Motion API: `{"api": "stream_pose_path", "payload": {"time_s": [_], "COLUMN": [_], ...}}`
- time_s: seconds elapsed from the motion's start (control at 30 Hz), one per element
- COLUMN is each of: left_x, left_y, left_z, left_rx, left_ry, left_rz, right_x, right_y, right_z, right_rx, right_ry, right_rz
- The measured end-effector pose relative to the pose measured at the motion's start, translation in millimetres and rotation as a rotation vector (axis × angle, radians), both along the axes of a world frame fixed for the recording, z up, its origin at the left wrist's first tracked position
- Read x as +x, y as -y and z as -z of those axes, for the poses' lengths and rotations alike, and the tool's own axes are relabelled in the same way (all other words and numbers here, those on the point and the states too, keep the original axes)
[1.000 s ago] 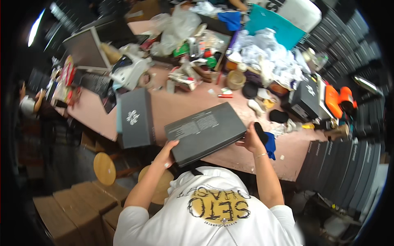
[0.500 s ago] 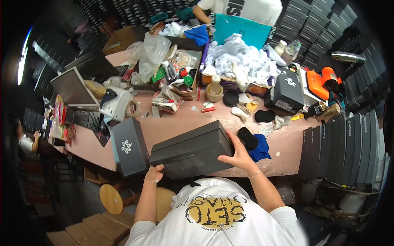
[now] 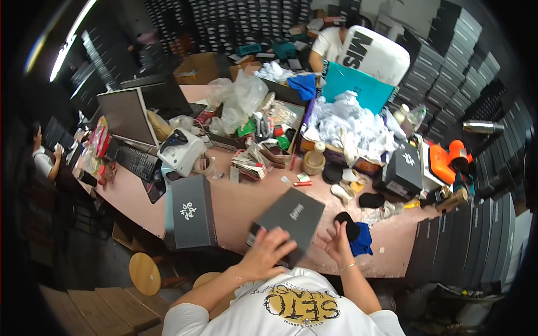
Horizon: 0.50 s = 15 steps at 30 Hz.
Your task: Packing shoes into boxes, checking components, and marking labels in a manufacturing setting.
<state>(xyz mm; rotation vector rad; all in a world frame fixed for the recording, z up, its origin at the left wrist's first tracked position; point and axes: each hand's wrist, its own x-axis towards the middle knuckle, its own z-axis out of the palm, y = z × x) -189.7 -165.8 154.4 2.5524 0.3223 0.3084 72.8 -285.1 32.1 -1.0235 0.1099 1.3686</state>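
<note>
A dark grey lidded shoebox [image 3: 297,215] lies at an angle on the table in front of me, lid up. My left hand [image 3: 268,255] rests on its near left corner, the fingers stretched over the lid. Just off the box's right side is my right hand [image 3: 338,246], open with its fingers apart and holding nothing. Beyond that hand lie a black oval pad [image 3: 347,225] and a crumpled blue cloth [image 3: 362,241]. A second grey shoebox [image 3: 193,213] with a white flower-like mark stands to the left.
A monitor [image 3: 128,117], a keyboard [image 3: 136,161] and a white label printer [image 3: 182,151] occupy the left side. Behind are a carton of crumpled white paper [image 3: 353,126] and a jar [image 3: 314,162]. Stacked dark boxes [image 3: 465,241] line the right edge. A person [image 3: 328,47] sits across the table.
The shoebox, held tilted between both hands before, now lies turned on the table with its lid up. My left hand has moved onto the lid; my right hand has let go.
</note>
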Motion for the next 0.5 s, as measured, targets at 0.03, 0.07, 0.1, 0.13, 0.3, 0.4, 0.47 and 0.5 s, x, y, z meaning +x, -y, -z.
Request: {"api": "stream_pose_path", "payload": {"time_s": [0.03,0.07,0.1,0.13,0.3,0.4,0.47,0.5], "left_x": [-5.5,-7.4,-13.2,-11.3,-38.9,-36.7,-31.8,-33.1], "left_y": [6.9,7.0,2.3,-5.8,-52.5,-47.5,-48.9,-46.8], "left_z": [7.7,10.7,14.0,18.6,110.4,93.8,95.9,91.0], "left_rx": [0.014,0.033,-0.197,-0.421,-1.958,-1.949,-1.800,-1.720], "left_ry": [0.009,0.014,0.222,0.457,0.380,0.281,0.228,0.199], "left_rz": [0.013,0.047,-0.153,-0.494,-1.018,-0.641,-0.525,-0.486], "right_x": [-12.1,-20.1,-33.2,-45.3,-65.1,-56.7,-50.5,-49.8], "right_y": [3.4,3.0,-2.4,-6.3,-27.9,-29.2,-19.8,-18.7], "right_z": [15.9,28.3,18.0,4.8,-22.0,-21.2,-19.8,-23.6], "right_rx": [-0.051,-0.098,-0.069,-0.040,-0.113,-0.198,-0.148,-0.122], "right_ry": [-0.031,-0.065,-0.105,-0.144,-0.015,-0.023,0.028,0.055], "right_rz": [-0.040,-0.059,-0.115,-0.169,-0.260,-0.235,-0.227,-0.226]}}
